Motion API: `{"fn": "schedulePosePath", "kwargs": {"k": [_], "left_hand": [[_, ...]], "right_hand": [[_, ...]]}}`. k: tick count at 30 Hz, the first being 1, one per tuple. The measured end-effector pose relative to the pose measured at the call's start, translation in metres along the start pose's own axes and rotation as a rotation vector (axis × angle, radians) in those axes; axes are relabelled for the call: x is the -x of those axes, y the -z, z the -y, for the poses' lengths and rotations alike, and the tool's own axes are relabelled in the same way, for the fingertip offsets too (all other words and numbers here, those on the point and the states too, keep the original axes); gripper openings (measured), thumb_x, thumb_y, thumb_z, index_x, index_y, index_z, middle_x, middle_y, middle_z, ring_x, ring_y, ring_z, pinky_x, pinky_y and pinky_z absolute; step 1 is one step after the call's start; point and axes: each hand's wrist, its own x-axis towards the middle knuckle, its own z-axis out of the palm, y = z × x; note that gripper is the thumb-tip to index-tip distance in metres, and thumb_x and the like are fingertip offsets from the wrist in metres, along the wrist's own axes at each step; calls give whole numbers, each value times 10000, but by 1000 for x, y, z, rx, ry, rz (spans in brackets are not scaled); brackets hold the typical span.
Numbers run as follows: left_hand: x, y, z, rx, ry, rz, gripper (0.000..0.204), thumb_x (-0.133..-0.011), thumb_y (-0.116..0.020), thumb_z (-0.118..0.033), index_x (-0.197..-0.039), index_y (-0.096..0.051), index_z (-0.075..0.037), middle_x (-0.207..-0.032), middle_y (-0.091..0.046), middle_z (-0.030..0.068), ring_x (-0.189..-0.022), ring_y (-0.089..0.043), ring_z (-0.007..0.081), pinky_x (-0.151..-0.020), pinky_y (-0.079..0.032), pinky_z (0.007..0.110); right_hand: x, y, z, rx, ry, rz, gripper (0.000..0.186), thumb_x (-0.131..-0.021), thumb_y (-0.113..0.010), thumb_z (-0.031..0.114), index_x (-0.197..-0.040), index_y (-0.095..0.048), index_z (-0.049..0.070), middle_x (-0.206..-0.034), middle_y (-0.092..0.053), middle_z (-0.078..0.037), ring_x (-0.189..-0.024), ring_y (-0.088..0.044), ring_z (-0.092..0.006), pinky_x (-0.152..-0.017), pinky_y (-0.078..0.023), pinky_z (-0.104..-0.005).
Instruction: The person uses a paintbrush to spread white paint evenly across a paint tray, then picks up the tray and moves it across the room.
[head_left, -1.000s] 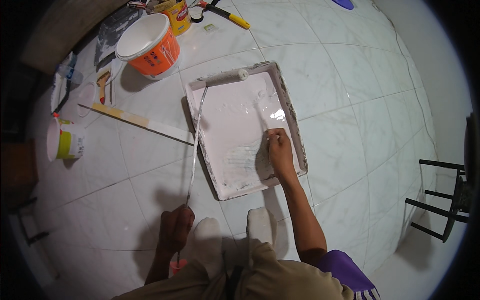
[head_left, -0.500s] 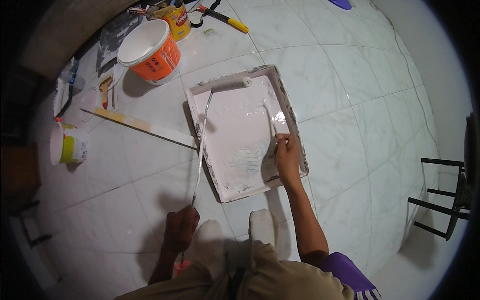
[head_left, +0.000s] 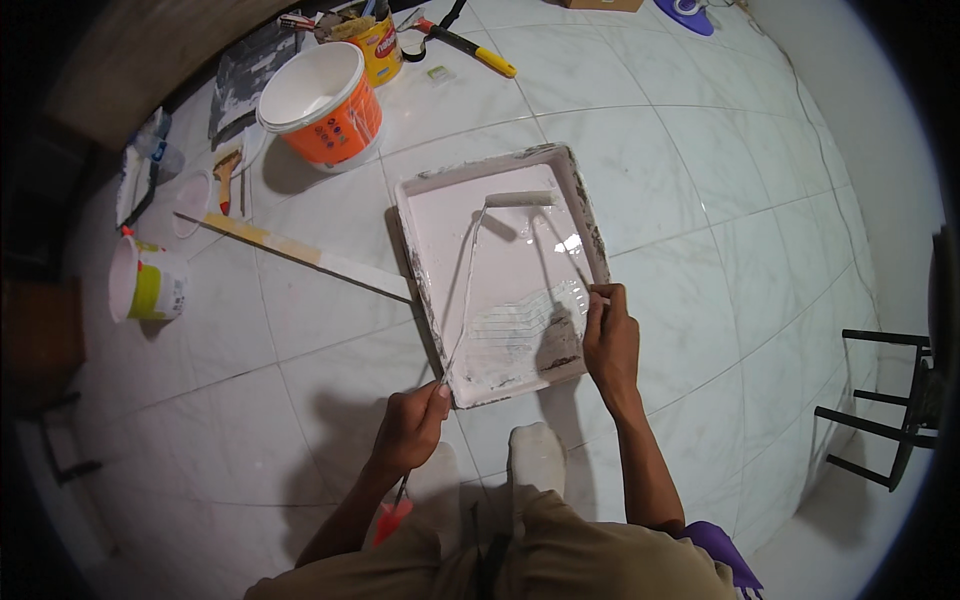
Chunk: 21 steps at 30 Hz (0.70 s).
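My left hand [head_left: 408, 432] is closed round the metal shaft of a paint roller [head_left: 520, 199]; its red handle [head_left: 393, 520] hangs below, near my leg. The roller sleeve is over the far part of a paint tray [head_left: 405, 235], its shadow falling apart from it on the pale pink paint [head_left: 455, 220]. Fingers pinched, my right hand [head_left: 612, 335] is at the tray's right rim. It holds a thin stick [head_left: 568, 254] slanting toward the paint, with a pale, coated tip. Whether that tip touches the paint I cannot tell. A ribbed slope [head_left: 510, 320] shows at the tray's near end.
A wooden strip [head_left: 310, 255] lies against the tray's left side. Farther left are an orange-and-white bucket [head_left: 340, 130], a paintbrush [head_left: 225, 185] and a green-and-white tub [head_left: 150, 285]. A yellow-and-black-handled tool [head_left: 480, 55] lies beyond. Black metal legs [head_left: 885, 400] stand at right.
The roller sleeve has moved right over the tray, and my left hand has come forward and right. My right hand has shifted right and slightly nearer, its stick slanting more.
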Motion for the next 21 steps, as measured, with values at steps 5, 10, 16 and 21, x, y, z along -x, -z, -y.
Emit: {"fn": "schedulePosePath", "kwargs": {"k": [5,10,16,21], "left_hand": [[-12,-4,4,-21,-80,-75,449,-1077,-436,-281,-758,-544,15,-592,-502,88,-549,-467,162,-562,-406,349],[-20,-4,3,-88,-92,-111,359,-1055,-502,-213,-798,-544,35,-629,-530,224,-550,-507,397,-546,-418,425],[-28,-14,4,-76,-75,-140,363,-1049,-520,-204,-776,-534,35,-608,-513,241,-529,-500,422,-521,-397,440],[-31,-27,7,-121,-27,-101,429,-1069,-480,-275,-797,-545,51,-599,-499,169,-540,-476,210,-557,-405,391]], "right_hand": [[6,3,-14,40,19,32,136,-1048,-514,150,-1121,-544,39,-596,-606,-185,-537,-621,-377,-513,-430,-470],[11,5,-19,64,19,52,134,-1038,-534,148,-1118,-559,44,-619,-617,-174,-566,-634,-372,-542,-455,-467],[17,17,-25,81,45,87,143,-1036,-544,156,-1132,-571,54,-696,-663,-168,-607,-654,-372,-580,-483,-452],[22,27,-39,141,114,66,141,-1034,-557,152,-1146,-589,73,-793,-702,-166,-686,-683,-354,-625,-510,-434]]}}
